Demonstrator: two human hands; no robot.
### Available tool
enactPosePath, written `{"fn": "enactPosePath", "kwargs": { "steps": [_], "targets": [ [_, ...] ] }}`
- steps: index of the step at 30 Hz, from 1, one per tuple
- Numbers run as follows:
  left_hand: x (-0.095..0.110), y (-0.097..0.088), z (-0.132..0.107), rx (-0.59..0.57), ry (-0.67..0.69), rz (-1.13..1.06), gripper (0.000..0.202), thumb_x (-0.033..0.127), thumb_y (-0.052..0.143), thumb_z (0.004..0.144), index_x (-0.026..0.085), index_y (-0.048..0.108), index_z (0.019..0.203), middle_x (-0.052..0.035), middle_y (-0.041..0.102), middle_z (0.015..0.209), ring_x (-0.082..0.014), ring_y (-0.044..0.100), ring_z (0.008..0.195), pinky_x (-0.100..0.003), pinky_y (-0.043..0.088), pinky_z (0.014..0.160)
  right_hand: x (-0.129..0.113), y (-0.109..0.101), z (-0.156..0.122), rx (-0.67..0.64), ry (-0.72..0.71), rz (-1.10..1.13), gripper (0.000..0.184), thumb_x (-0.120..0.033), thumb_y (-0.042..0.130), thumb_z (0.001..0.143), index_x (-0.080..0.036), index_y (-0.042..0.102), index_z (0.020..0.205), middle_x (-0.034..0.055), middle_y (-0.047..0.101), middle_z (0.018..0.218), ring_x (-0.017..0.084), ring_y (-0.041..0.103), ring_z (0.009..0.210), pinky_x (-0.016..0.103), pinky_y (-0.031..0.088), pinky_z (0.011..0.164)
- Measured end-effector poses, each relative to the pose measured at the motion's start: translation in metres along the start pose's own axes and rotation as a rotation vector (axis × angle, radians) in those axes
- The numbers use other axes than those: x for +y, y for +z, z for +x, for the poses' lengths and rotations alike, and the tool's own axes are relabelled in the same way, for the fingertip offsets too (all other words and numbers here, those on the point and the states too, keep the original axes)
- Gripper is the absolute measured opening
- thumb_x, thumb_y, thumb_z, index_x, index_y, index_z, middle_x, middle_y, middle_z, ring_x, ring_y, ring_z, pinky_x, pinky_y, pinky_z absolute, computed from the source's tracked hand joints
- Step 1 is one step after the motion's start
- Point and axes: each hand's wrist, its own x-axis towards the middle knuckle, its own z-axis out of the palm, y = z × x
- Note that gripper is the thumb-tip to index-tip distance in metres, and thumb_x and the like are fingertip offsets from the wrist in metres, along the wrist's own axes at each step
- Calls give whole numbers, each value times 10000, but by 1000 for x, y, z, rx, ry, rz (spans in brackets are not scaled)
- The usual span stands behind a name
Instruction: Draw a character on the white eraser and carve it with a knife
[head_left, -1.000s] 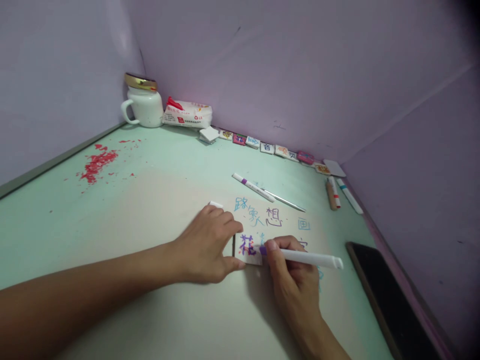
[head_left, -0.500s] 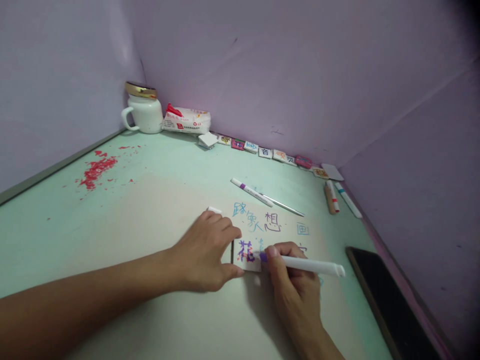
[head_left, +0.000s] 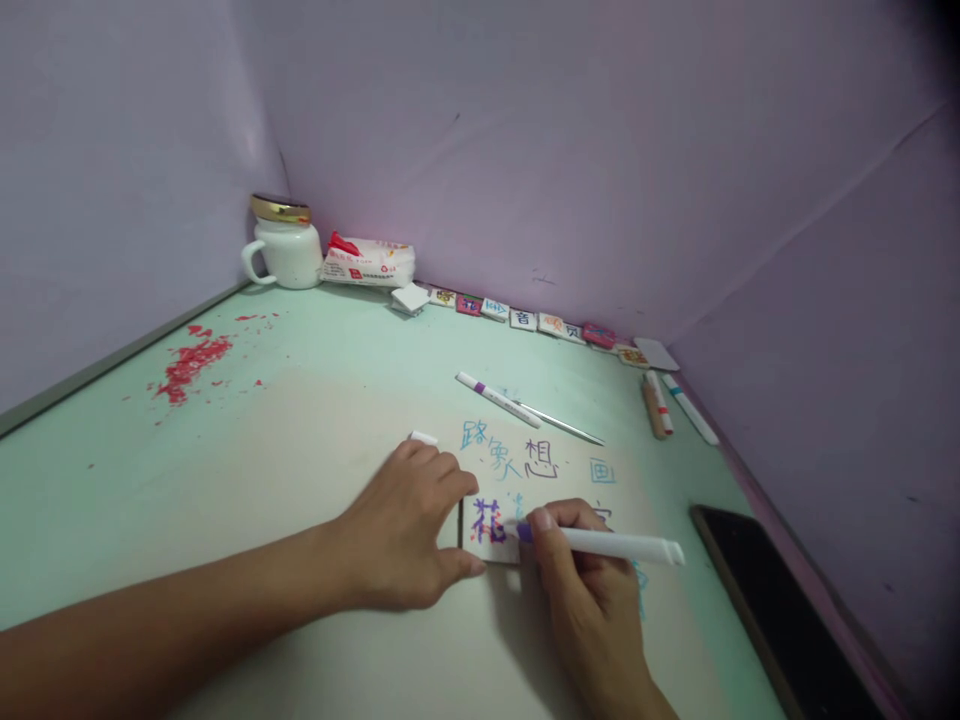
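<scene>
A small white square tile (head_left: 499, 552) lies on the tabletop, bearing a purple Chinese character with red-orange marks beside its strokes. The thumb and index finger of my left hand (head_left: 405, 530) pinch its left corners. A small white object (head_left: 424, 438) shows beyond that hand's knuckles, mostly hidden by the fingers. My right hand (head_left: 589, 590) grips a white marker pen (head_left: 626, 545) with a purple tip end, pointing left at the character. Whether the tip touches the tile cannot be made out. Blue and purple characters (head_left: 540, 458) are written on the table surface behind the tile.
Behind lie a capped marker (head_left: 495, 397) and a thin metal tool (head_left: 562, 422). A phone (head_left: 772, 600) rests at right, near more markers (head_left: 690, 408). Along the wall stand a lidded white mug (head_left: 289, 253), a tissue pack (head_left: 371, 262) and lettered tiles (head_left: 523, 320). Red shavings (head_left: 195, 365) lie left.
The whole scene sits slightly lower in the view as the camera has shifted. Both hands keep their hold on the tile and the marker pen, with little visible movement between them.
</scene>
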Motion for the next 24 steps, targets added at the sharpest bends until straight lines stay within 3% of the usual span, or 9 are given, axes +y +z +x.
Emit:
{"fn": "enactPosePath", "kwargs": {
  "steps": [8,19,24],
  "targets": [
    [-2,3,-1,12,7,2,432,403,768,642,150,602,951,-69,587,876,-263,500,859,-441,361,846,1,-1,-1,1,47,7,289,-432,527,844,-214,541,655,-69,391,506,104,332,486,265,271,514],
    [-4,5,-1,51,35,16,433,426,753,650,169,590,958,-57,597,872,-258,516,859,-437,362,852,3,-3,3,-72,-75,-13,274,-391,520,858,-204,549,659,-53,455,539,104,417,506,241,319,494],
    [-3,5,0,41,32,16,448,432,760,641,165,591,959,-61,599,875,-258,513,854,-439,367,847,-3,0,1,-56,-28,-2,262,-390,528,855,-208,545,668,-50,459,552,113,420,522,250,326,507]
  ]
}}
